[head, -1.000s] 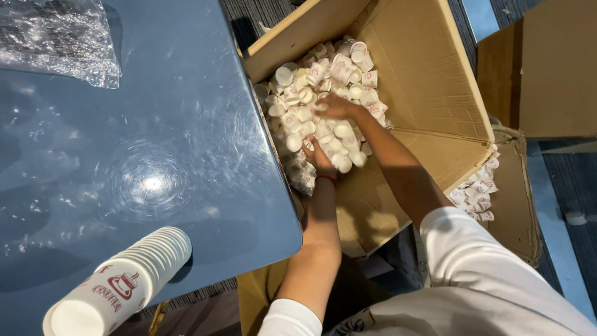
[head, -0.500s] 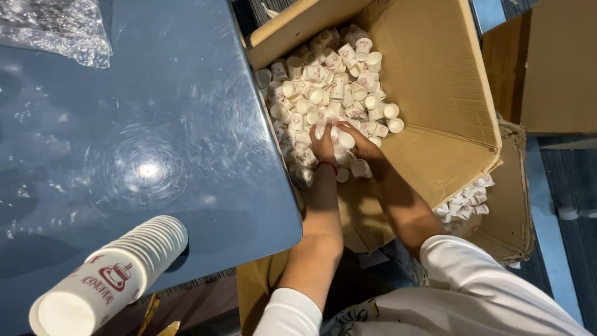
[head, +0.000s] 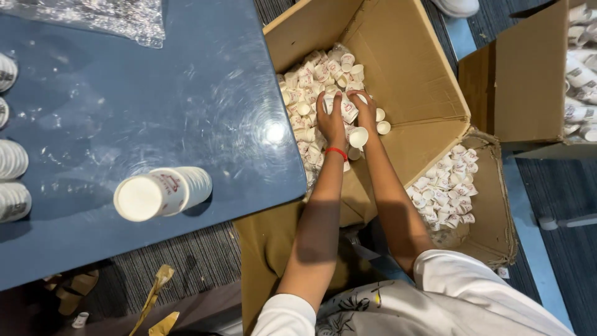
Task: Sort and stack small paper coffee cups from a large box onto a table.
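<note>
Both my hands reach down into an open cardboard box point(head: 410, 56) holding a heap of small white paper cups point(head: 311, 81). My left hand point(head: 331, 121), with a red band at the wrist, grips a short nested run of cups point(head: 349, 115). Right beside it, my right hand point(head: 365, 109) closes on the same run of cups from the other side. A stack of nested white cups point(head: 163, 193) lies on its side on the blue table point(head: 124, 112) to the left of the box.
Clear plastic wrap point(head: 106, 15) lies at the table's far edge, and more cup stacks point(head: 12, 180) line its left edge. A lower box flap point(head: 491, 205) carries loose cups point(head: 444, 193). Another cardboard box point(head: 516, 93) with cups stands at right on grey carpet.
My hands have come together on a few cups inside the box. The view has shifted, so the table's left cup stacks and the right-hand box now show.
</note>
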